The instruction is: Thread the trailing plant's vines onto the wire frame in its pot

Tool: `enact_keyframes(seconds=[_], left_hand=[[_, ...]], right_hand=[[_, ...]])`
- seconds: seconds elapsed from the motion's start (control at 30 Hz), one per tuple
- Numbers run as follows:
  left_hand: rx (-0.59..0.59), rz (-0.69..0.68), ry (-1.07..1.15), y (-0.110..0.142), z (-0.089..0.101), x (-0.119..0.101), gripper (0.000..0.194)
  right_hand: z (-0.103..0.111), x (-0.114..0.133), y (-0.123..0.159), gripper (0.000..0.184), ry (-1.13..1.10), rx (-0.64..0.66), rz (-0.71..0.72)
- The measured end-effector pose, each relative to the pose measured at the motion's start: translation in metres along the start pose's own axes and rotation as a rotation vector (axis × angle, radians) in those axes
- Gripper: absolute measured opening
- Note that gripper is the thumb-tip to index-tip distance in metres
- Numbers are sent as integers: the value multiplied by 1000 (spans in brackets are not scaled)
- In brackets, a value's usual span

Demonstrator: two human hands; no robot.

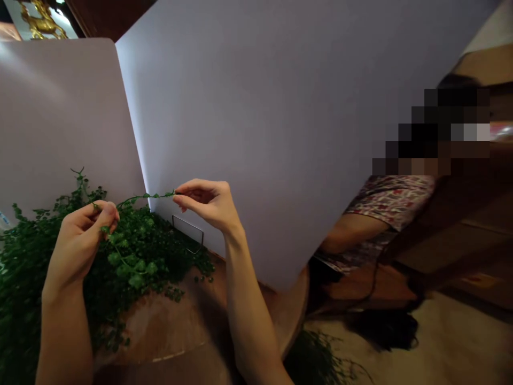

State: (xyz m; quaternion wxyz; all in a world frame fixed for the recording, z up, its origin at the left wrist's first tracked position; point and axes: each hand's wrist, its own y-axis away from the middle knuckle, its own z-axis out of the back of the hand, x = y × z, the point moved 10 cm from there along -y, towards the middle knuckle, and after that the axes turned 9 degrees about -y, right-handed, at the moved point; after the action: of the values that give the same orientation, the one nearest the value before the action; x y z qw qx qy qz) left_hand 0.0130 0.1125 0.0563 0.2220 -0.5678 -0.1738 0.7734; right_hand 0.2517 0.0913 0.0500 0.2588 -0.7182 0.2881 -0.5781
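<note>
A thin green leafy stem (146, 197) stretches between my two hands, above a heap of greenery. My left hand (86, 230) pinches it at the left, thumb against fingers, with small leaves showing around the grip. At the stem's right end, my right hand (206, 200) holds the tip between thumb and fingertips. Beneath lies a large pile of small-leaved green foliage (136, 256), spreading left under my left hand and wrist. Whether the held stem joins the pile is hidden behind my left hand.
The pile rests on a round brown wooden table (160, 321). Grey-white panels (280, 133) stand upright behind it, with a thin wire frame (188, 233) at their foot. A person in a patterned shirt (395, 203) sits beyond at right. More greenery (316, 358) lies below the table edge.
</note>
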Motion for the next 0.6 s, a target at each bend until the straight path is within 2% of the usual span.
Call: enact_keyframes(seconds=[0.1,0.2,0.3,0.4,0.5,0.6], left_hand=[[13,3,-37,2,-2,0,25],[-31,-15,-39,6,1,-4,23],[-63,-44,-27,12,4,-12,22],[-60,-105,-38,17,3,-24,21],[59,-115,-135,22,-11,-30,20],[330,-49,-286,31,-41,-22,23]], right_hand=[[-2,8,2,22,-47,5,36],[-6,15,4,13,-73,43,75],[-9,13,5,14,-81,72,48],[-7,11,5,19,-26,41,34],[2,16,6,16,57,-78,79],[12,24,8,14,72,-182,148]])
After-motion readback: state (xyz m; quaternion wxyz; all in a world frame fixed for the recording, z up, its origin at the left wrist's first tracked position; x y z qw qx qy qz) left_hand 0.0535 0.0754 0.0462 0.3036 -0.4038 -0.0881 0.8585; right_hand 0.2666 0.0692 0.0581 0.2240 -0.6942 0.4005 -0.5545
